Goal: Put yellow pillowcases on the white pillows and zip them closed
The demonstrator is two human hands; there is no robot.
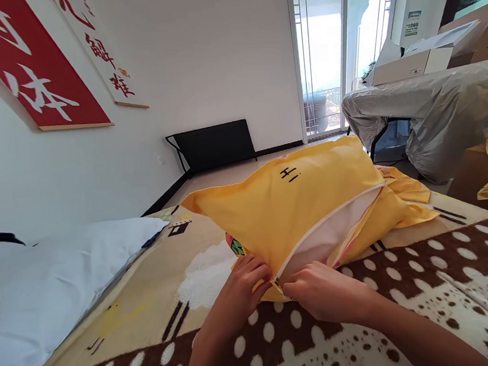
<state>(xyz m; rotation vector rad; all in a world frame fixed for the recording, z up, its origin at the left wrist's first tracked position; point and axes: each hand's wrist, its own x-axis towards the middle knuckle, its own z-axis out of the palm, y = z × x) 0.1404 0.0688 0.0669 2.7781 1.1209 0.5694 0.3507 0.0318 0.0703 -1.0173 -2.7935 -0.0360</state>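
Nearest us, our left hand [240,286] and right hand [322,293] each keep a pinching grip on the zipper corner of the yellow cotton pillowcase [297,207], steadying its open seam over the white pillow inside; it lies on the brown dotted bed blanket [406,282] in a white-walled room.

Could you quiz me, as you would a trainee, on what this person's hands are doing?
1. True or false: both hands touch the yellow pillowcase.
2. What shows inside its open zipper edge: A) white filling, B) a red banner, C) a cardboard box?
3. What lies on the bed to the person's left?

Key:
1. True: the left hand and the right hand pinch the near corner, where the zipper opening begins.
2. A: the white pillow insert shows through the gap.
3. A bare white pillow, apart from the yellow one, on the patterned blanket.
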